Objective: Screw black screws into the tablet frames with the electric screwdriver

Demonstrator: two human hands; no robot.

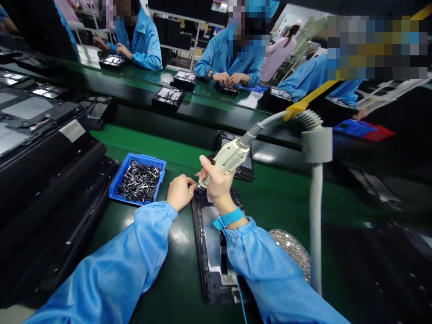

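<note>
My right hand (218, 182) is wrapped round a cream electric screwdriver (231, 157), which slants down to the left with a cable at its upper end. Its tip meets the top left corner of a flat tablet-like device (212, 243) lying on the green bench. My left hand (180, 191) is closed in a pinch at that same corner, fingertips close to the screwdriver's tip. Whatever sits between those fingers is too small to make out. My right forearm hides part of the device. Left of my left hand stands a blue tray (158, 161) full of small dark metal parts.
Behind the screwdriver lies another tablet-like device (248, 164). A round dish of small screws (293, 247) is partly behind my right sleeve, near a grey post (316, 216). Stacked black panels (50, 180) fill the left. Co-workers in blue (219, 58) sit across the line.
</note>
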